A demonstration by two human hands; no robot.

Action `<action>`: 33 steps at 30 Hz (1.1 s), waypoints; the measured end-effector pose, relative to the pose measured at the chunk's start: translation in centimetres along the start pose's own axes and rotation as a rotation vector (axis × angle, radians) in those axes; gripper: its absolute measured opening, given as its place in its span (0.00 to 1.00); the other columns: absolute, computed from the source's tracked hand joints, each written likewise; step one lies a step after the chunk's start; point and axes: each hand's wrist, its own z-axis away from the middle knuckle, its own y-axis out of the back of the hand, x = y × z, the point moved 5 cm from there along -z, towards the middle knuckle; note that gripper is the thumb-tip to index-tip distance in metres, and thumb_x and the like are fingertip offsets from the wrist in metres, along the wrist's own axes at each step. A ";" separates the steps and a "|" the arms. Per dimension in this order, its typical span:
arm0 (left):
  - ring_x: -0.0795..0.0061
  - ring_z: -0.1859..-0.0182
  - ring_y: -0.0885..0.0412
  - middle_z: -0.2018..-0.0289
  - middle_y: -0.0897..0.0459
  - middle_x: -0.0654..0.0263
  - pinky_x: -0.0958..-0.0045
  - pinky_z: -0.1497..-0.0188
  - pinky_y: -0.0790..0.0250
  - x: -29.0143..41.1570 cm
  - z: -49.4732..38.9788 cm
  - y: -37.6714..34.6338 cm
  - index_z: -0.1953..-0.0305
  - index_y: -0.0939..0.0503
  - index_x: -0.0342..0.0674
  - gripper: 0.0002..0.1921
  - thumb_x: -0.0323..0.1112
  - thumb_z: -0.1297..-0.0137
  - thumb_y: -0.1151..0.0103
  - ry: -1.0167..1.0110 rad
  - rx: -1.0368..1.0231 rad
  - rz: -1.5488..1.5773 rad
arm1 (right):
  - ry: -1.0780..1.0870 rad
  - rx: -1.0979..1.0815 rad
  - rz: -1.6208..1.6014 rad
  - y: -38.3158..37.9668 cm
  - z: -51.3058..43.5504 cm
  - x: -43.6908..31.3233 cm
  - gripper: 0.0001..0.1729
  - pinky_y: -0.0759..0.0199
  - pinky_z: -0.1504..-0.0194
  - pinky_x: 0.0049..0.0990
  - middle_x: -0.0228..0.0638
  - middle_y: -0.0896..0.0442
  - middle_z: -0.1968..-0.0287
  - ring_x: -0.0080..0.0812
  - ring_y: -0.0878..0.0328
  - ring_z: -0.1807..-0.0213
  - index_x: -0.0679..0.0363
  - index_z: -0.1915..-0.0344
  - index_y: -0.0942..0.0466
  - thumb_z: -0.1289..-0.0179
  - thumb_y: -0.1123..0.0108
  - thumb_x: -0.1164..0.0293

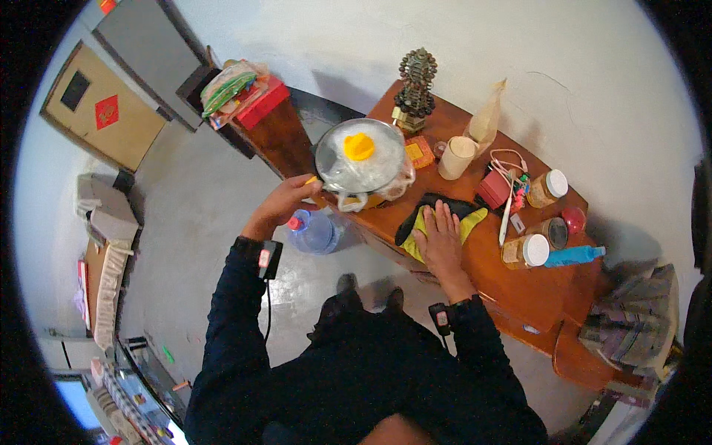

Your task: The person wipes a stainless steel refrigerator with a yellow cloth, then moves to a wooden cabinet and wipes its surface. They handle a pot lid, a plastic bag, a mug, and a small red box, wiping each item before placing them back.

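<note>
My right hand [443, 245] lies flat with its fingers extended on a yellow-green and black cloth [470, 222] on the brown wooden desk [500, 295]. At the left edge of a round container with a clear lid [339, 167] and a yellow knob [359, 147] is my left hand [282, 204]. Its fingers are bent at a small yellow part there; whether they grip it is unclear. Thin clear plastic hangs around the container. A cylindrical beige cup [458, 158] and an orange box [418, 152] stand beyond the cloth.
Jars with white lids [535, 250], a blue bottle [574, 256], a red box [494, 189] and a white cable sit on the right. A beaded ornament [416, 83] stands by the wall. On the floor is a large water bottle [314, 232]; a red box [264, 103] lies at upper left.
</note>
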 end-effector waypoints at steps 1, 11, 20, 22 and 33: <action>0.69 0.46 0.19 0.46 0.16 0.64 0.61 0.41 0.25 0.1 0.4 0.5 0.45 0.19 0.41 0.22 0.54 0.25 0.43 -0.012 -0.008 0.025 | -0.018 -0.024 -0.005 0.0 0.0 0.0 0.35 0.52 0.22 0.49 0.53 0.38 0.23 0.52 0.42 0.21 0.61 0.27 0.32 0.27 0.43 0.54; 0.68 0.46 0.16 0.48 0.15 0.63 0.58 0.37 0.25 2.3 2.7 12.4 0.38 0.22 0.38 0.28 0.56 0.25 0.43 -0.199 0.093 0.051 | 0.076 0.013 -0.003 -2.8 -3.9 -7.1 0.35 0.51 0.23 0.51 0.54 0.37 0.24 0.54 0.42 0.22 0.61 0.28 0.32 0.28 0.42 0.53; 0.68 0.48 0.15 0.49 0.14 0.63 0.61 0.39 0.24 0.7 4.4 21.1 0.38 0.23 0.37 0.30 0.58 0.26 0.43 -0.186 0.129 -0.015 | 0.048 0.028 -0.054 -6.5 -11.7 -13.4 0.33 0.50 0.23 0.49 0.53 0.35 0.26 0.52 0.40 0.23 0.61 0.31 0.30 0.29 0.42 0.54; 0.69 0.49 0.15 0.50 0.13 0.62 0.61 0.39 0.24 0.3 4.4 21.7 0.38 0.22 0.37 0.30 0.58 0.26 0.43 -0.181 0.140 -0.001 | 0.022 0.045 -0.047 -7.3 -13.0 -13.9 0.34 0.51 0.23 0.49 0.53 0.35 0.25 0.51 0.40 0.23 0.61 0.30 0.30 0.29 0.42 0.53; 0.70 0.50 0.14 0.50 0.13 0.63 0.61 0.41 0.24 -0.4 5.2 21.1 0.39 0.22 0.37 0.28 0.55 0.26 0.42 -0.192 0.124 0.026 | -0.218 0.200 -0.014 -10.5 -20.0 -12.9 0.33 0.48 0.24 0.50 0.56 0.33 0.26 0.52 0.38 0.23 0.61 0.31 0.28 0.27 0.44 0.52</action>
